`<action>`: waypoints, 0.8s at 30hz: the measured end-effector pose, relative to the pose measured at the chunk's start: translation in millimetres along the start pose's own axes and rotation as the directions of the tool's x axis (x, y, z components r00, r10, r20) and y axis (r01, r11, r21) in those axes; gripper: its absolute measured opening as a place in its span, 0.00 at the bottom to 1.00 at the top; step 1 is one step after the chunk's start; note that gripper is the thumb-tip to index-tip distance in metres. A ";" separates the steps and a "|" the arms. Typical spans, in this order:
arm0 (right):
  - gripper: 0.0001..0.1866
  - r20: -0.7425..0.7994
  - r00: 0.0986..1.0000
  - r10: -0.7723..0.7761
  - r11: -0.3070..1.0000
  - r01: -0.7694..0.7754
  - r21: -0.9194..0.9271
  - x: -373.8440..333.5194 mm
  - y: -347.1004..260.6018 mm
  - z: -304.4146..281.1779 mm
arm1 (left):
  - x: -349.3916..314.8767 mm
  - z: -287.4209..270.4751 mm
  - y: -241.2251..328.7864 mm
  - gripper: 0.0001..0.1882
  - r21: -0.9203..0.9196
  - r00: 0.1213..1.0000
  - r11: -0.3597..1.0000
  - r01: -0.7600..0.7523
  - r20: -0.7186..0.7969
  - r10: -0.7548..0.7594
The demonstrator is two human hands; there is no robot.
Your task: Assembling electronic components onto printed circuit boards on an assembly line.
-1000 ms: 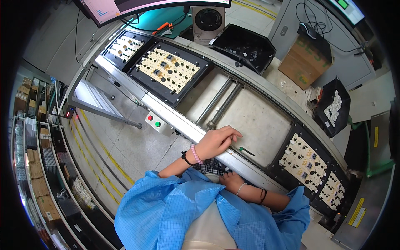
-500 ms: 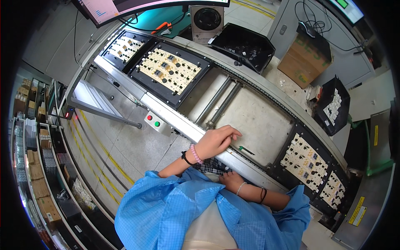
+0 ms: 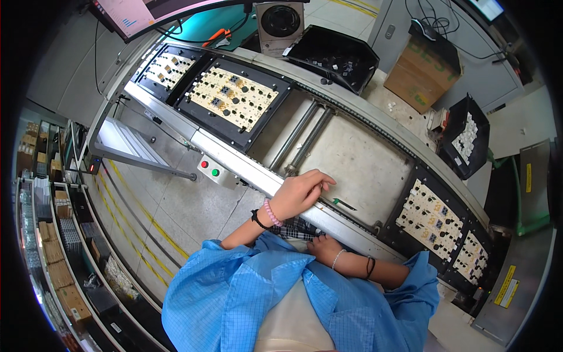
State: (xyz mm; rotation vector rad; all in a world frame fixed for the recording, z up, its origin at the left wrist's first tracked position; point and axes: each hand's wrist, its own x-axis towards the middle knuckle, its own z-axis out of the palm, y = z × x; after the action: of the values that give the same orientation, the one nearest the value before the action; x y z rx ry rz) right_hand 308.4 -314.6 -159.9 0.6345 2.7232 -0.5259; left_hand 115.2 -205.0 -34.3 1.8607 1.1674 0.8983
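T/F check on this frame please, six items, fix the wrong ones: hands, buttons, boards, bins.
1. The left hand is at the near rail. True.
2. It grips the green-and-black stick. False: the stick lies apart from it.
3. The green button is right of the red button. True.
4. Circuit boards sit only on the left. False: circuit boards flank the open section.
5. White pieces are in a black bin. True.
6. The right hand touches a bin. False: the right hand is beside the person's body.
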 end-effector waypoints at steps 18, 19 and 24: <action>0.15 -0.054 0.999 0.008 1.000 -0.008 0.003 -1.8 4.2 4.8 | 4.5 4.6 -1.0 0.15 0.031 1.000 1.000 -0.006 -0.013 0.007; 0.15 -0.054 0.999 0.009 1.000 -0.009 0.004 -2.0 4.4 4.6 | 4.6 5.1 -1.9 0.15 0.034 1.000 0.999 -0.014 -0.015 0.015; 0.15 -0.083 0.997 0.000 1.000 -0.001 -0.007 -2.9 4.8 5.2 | 5.1 6.3 -1.6 0.15 0.036 1.000 0.999 -0.015 -0.011 0.016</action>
State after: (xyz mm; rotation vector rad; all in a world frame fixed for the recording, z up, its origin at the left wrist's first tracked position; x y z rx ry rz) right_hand 314.2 -313.8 -164.8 0.6694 2.8011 -0.5004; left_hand 121.6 -201.2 -37.7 1.8978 1.1843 0.9027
